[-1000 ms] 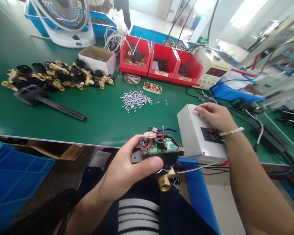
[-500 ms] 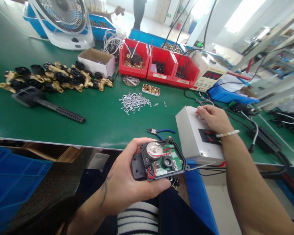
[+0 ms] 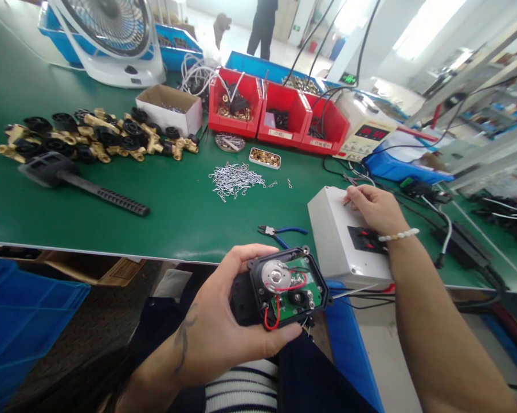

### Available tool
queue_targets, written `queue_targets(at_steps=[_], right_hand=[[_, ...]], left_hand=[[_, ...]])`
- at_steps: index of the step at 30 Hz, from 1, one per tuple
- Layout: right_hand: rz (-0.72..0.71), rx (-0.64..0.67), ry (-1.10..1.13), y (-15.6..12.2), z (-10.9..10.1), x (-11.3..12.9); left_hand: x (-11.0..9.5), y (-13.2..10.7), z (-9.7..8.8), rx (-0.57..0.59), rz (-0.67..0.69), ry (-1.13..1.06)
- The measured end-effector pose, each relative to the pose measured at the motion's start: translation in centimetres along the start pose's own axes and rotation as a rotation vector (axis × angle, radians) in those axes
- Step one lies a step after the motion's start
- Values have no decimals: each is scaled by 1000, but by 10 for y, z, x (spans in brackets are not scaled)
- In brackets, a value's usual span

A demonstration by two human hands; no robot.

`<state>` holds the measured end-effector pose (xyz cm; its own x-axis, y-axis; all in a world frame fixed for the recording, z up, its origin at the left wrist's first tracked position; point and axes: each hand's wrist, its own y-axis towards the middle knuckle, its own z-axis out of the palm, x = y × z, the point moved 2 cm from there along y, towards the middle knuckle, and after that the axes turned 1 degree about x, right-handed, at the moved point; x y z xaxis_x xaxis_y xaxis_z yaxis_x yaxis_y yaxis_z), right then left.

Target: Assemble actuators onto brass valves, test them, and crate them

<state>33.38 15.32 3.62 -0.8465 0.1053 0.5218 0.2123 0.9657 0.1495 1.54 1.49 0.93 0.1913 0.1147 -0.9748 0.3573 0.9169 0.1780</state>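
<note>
My left hand (image 3: 224, 310) is wrapped round an open black motor housing (image 3: 245, 304), held above my lap at the bench edge. Inside it show a round silver motor (image 3: 277, 276), a green circuit board (image 3: 314, 281) and red wires (image 3: 272, 321). A pale lead runs from the housing's right end toward the white control box (image 3: 333, 229). On top of that box, the closed fingers of my right hand (image 3: 376, 209) pinch a small metal lever (image 3: 345, 201), mostly hidden by the fingertips. Red-and-black terminal clips (image 3: 365, 238) lie below my right wrist.
Blue-handled cutters (image 3: 284, 230) lie beyond the housing. Behind them are a pile of metal clips (image 3: 237, 180), a small tray of brass parts (image 3: 265, 158) and red bins (image 3: 237, 123). Brass valves (image 3: 108, 135), a black handle (image 3: 82, 180) and a fan (image 3: 125, 74) stand left; a power supply (image 3: 365, 129) stands right.
The motor housing has tilted slightly in my left hand, showing the motor and board at a different angle. My right hand stays at the box. A person in the background has shifted right.
</note>
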Motion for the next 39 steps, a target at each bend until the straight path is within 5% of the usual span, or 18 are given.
queue_targets(at_steps=[16,25,32,39], right_hand=[[-36,6,35,0,0,-4],[-66,-12,45,3,3,-13],[-69,-5,46,2,2,-11],[11,-3,17,-2,0,1]], left_hand=[[-2,2,2,-19,4,-37],[-12,-1,8,-200,-274,-226],[12,11,2,-175,-360,-521],[14,13,2,-139,-413,-660]])
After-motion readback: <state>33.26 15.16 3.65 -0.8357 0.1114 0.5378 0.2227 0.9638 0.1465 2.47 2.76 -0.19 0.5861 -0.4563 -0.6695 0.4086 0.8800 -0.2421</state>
